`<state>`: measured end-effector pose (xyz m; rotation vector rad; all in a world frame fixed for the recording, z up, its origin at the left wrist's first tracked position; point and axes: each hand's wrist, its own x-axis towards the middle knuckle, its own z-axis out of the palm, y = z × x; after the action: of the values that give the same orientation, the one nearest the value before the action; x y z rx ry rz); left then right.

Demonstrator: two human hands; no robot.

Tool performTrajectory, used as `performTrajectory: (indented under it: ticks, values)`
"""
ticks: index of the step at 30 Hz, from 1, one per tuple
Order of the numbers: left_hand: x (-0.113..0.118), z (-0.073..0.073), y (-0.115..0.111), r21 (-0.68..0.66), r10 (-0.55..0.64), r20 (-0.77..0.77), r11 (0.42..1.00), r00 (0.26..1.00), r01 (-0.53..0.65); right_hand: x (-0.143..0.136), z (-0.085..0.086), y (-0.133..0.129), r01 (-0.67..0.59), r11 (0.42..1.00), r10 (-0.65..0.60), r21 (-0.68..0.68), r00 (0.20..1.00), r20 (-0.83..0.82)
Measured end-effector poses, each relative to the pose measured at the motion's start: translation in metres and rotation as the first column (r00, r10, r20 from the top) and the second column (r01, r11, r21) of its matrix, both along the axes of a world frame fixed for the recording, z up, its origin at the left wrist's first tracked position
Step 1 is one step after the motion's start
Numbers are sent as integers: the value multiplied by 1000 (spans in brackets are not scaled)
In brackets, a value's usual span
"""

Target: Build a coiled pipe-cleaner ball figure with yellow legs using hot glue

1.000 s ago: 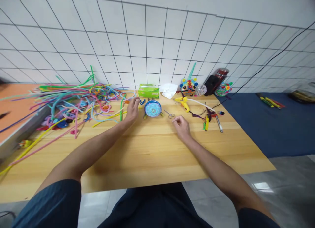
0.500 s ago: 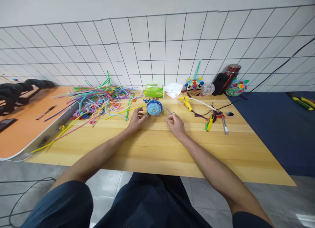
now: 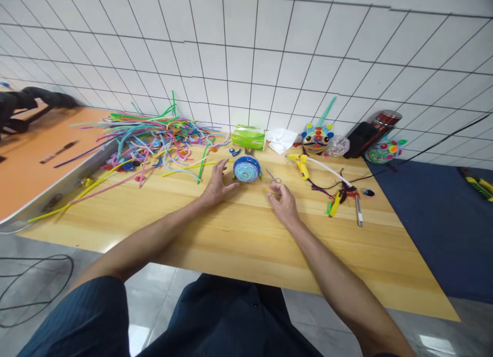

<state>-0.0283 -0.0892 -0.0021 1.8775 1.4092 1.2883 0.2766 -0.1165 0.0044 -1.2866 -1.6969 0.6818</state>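
Head view: a round blue craft piece with a coiled front (image 3: 247, 170) is set on the pale wooden tabletop (image 3: 239, 239), apparently so that it can be reached from both sides. To its left, the left hand (image 3: 218, 186) is held wide, thumb parted from the fingers and just beside the piece; whether contact is made cannot be told. Nearer and to its right, the right hand (image 3: 284, 203) is loosely curled, a narrow gap being left at the thumb, and nothing is seen in it. Just right of the piece, slim metal scissors (image 3: 273, 176) are laid with their loops towards that hand, seemingly for easy pick-up. Farther right, a yellow plastic glue gun (image 3: 302, 167) is rested within reach; well to the left, multicoloured fuzzy stems (image 3: 142, 133) are heaped, probably to leave working room. Beyond the piece, printing is borne by a bright-green packet (image 3: 248, 136), but it is too small to be read; no brand can be made out elsewhere.
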Motion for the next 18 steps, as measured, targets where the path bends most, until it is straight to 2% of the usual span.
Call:
performTrajectory:
  ticks: [3, 7, 10, 12, 15, 18]
  values:
    - [0, 7, 6, 45, -76, -97, 996, 992, 81, 0, 5, 0, 6, 1000, -6, -9, 1000, -8]
    - [5, 25, 19, 42, -227, -250, 969, 941, 245, -14, 18, 10, 5, 1000, -5, 1, 1000, 17]
    - [11, 30, 34, 45, -268, -218, 958, 938, 284, -32, 29, 24, -39, 998, 34, 54, 995, 90]
    - [15, 26, 44, 30, -247, -120, 967, 961, 253, -42, 30, 36, -49, 996, 42, 68, 993, 109]
    - [19, 13, 54, -18, -189, 29, 982, 982, 190, -52, 21, 50, -38, 995, 28, 94, 993, 112]
    - [20, 0, 58, 47, -200, 57, 979, 978, 197, -54, 8, 54, -21, 991, 9, 130, 996, 94]
